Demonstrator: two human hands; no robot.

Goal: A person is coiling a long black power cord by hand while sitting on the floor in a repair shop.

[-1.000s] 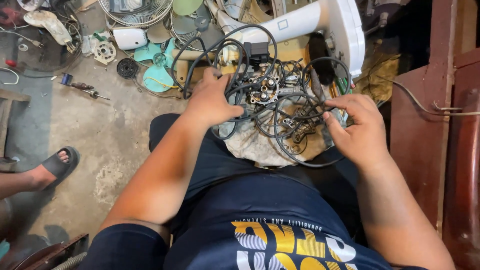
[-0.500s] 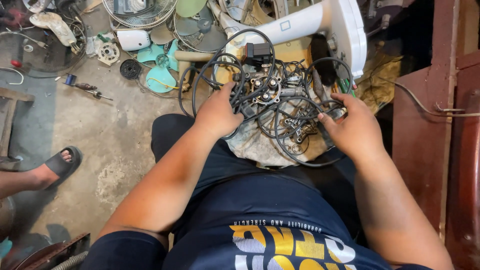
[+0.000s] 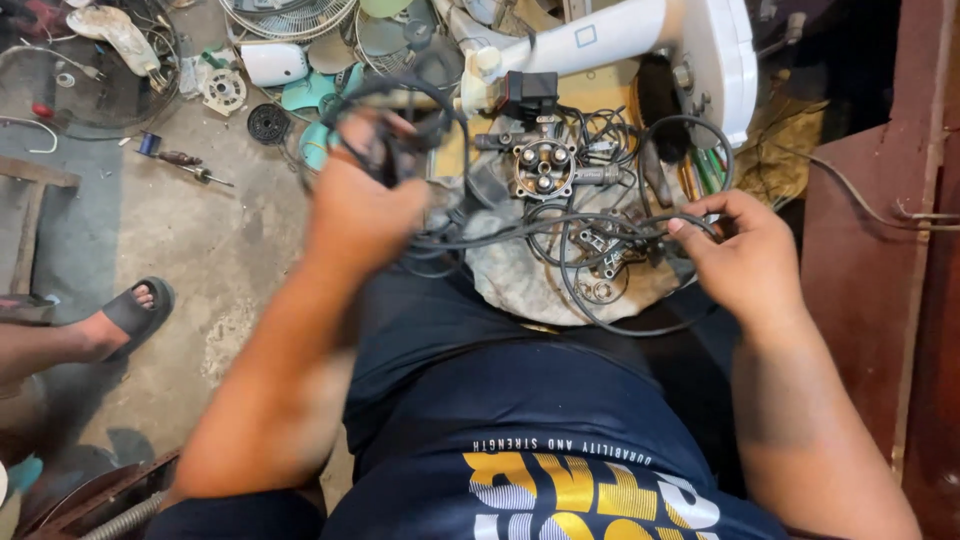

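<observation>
Black cable remains a tangle: left hand grips a raised bunch, right hand pinches one strand.

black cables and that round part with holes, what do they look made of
Black cables: likely rubber or plastic sheathing, matt, bending in loose loops between left hand and right hand. Round part: looks like cast metal, dull grey with grime. White housing: smooth glossy plastic, apparently.

The concrete floor carries a screwdriver, fan grilles, and a white fan stand.
</observation>
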